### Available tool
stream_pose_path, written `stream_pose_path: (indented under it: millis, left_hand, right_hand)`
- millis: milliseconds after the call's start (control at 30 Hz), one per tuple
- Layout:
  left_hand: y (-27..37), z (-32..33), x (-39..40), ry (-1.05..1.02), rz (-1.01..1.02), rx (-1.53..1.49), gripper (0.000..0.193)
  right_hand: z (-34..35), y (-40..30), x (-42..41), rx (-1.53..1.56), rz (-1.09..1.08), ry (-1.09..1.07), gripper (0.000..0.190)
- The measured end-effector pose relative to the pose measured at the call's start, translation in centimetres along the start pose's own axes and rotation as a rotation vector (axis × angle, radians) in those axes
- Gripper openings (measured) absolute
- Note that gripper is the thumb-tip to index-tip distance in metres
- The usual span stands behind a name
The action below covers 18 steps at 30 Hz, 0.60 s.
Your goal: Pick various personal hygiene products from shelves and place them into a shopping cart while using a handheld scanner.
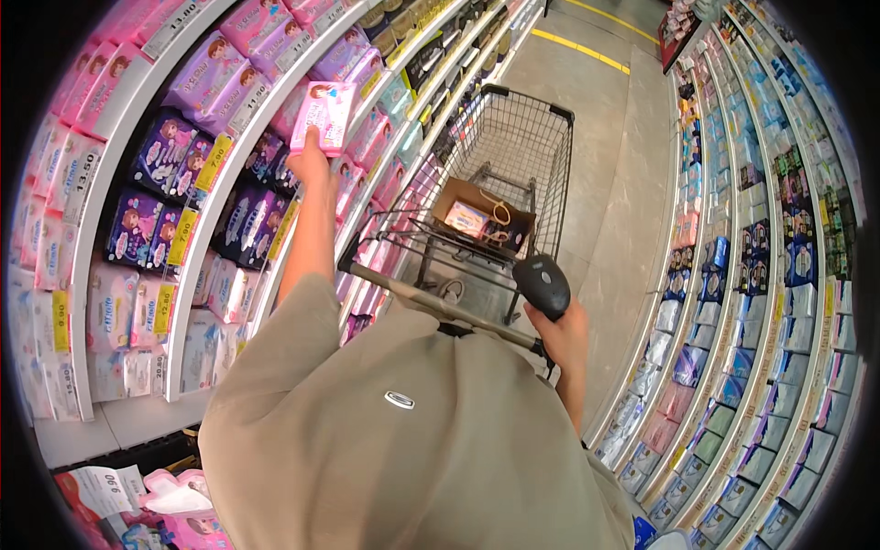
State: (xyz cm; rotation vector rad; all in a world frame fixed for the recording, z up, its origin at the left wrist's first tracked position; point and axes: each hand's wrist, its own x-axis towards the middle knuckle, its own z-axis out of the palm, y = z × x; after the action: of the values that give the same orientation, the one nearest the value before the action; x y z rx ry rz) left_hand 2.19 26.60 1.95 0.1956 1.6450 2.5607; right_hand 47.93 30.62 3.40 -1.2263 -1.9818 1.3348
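Note:
My left hand (pixel 313 165) grips a pink pack of sanitary pads (pixel 330 113) by its lower edge, thumb across the printed front. The pack is held up at the front of the left shelves, above rows of similar packs. In my right hand (pixel 565 337) is a black handheld barcode scanner (pixel 543 283), its rounded head tilted up beside the right end of the cart handle (pixel 412 294). A wire shopping cart (pixel 571 137) stands before me. Near its handle, an open cardboard box (pixel 462 191) contains a pinkish pack (pixel 467 218) and a pale looped cord (pixel 505 210).
Shelves (pixel 130 75) of pink, purple and dark packs with price tags curve along my left. More stocked shelves (pixel 746 344) line the right. Grey floor (pixel 612 137) runs between, with yellow tape (pixel 581 49) farther ahead. Lower left, packs (pixel 196 533) lie beside a price card (pixel 103 488).

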Motion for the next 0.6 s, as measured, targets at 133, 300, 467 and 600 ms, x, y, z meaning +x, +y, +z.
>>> stream_pose_path:
  millis: [133,300,467,600]
  left_hand:
    - [2.2,0.4,-7.9,-0.117,-0.493,-0.336,0.031]
    - [0.7,-0.9,-11.6,-0.457,-1.149,-0.562,0.033]
    - [0.0,-0.5,-15.2,-0.535,-1.127,-0.395,0.034]
    - [-0.3,-0.5,-16.8,-0.557,-1.144,-0.331,0.034]
  right_hand:
    - [0.1,-2.1,0.3,0.015,-0.101,-0.026,0.031]
    - [0.9,-4.6,0.6,0.054,-0.221,0.024,0.033]
    - [1.6,-5.7,1.1,0.033,-0.309,0.085,0.033]
    - [2.0,-5.5,1.5,-0.017,-0.340,0.113,0.033]
